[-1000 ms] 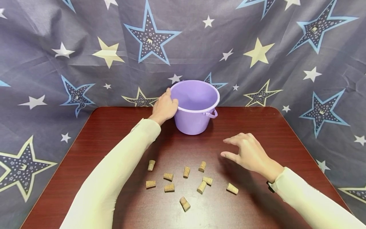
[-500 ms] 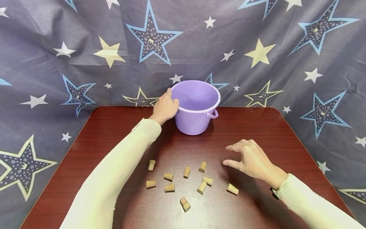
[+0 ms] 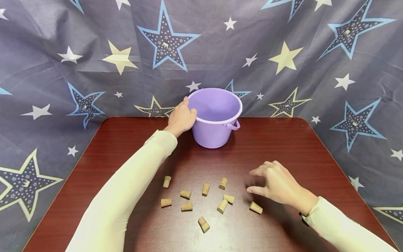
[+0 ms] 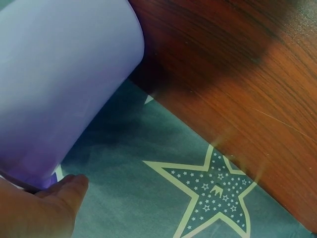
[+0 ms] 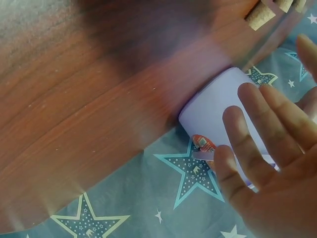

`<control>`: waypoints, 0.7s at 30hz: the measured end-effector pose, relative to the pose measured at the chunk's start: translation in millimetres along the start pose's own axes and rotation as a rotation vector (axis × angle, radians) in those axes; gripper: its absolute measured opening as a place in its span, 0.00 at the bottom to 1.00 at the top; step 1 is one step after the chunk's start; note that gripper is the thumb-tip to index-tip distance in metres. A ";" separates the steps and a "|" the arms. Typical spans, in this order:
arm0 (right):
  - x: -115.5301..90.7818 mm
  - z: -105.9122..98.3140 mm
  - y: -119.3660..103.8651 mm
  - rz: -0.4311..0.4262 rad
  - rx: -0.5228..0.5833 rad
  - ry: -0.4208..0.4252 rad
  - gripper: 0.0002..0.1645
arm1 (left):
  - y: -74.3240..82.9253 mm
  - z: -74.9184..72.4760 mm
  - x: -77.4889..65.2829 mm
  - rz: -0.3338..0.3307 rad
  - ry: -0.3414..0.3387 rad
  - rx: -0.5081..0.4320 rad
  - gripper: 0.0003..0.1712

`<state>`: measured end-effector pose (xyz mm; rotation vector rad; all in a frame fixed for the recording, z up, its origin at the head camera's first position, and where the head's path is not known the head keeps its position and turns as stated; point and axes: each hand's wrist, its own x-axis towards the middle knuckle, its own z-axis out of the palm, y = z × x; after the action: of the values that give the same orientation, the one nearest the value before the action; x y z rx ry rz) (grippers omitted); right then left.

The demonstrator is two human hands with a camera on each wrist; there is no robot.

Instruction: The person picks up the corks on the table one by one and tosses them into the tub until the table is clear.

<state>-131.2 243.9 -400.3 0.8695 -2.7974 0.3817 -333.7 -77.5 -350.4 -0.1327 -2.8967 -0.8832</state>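
Note:
A purple bucket [image 3: 211,131] stands upright at the back of the table. My left hand [image 3: 182,117] grips its rim on the left side; in the left wrist view part of that hand [image 4: 44,208] shows at the rim, the remainder out of frame. Several corks lie scattered in front, two of them touching: a pale cork [image 3: 222,206] and its neighbour [image 3: 228,199]. Above the table at the right, my right hand [image 3: 280,183] holds nothing, thumb and fingers spread apart. Nearest to it lies a single cork [image 3: 256,208]. The right wrist view shows its extended fingers [image 5: 267,124] before the bucket.
The dark red wooden table [image 3: 141,133] has rounded back corners. Directly behind it hangs a grey cloth [image 3: 214,59] printed with stars. The bucket's handle [image 3: 233,125] hangs at its front right. One cork [image 3: 203,224] lies closest to me.
My right hand has moved down and slightly right, closer to the rightmost cork. The left hand and the bucket stay in place, and the corks have not shifted.

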 end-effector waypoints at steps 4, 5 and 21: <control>-3.5 1.3 -1.6 -0.041 -0.033 0.000 0.30 | -0.5 -0.2 -0.3 0.000 0.002 -0.001 0.42; -4.5 1.8 -1.8 -0.051 -0.041 0.002 0.29 | -0.5 -0.1 -0.4 0.001 0.002 0.000 0.42; -16.1 7.4 -7.9 -0.081 0.053 -0.116 0.16 | 0.7 -0.2 -0.9 0.000 -0.004 0.009 0.42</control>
<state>-114.3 243.8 -409.9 1.0447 -2.8571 0.4074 -332.7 -77.1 -349.9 -0.1337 -2.9037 -0.8712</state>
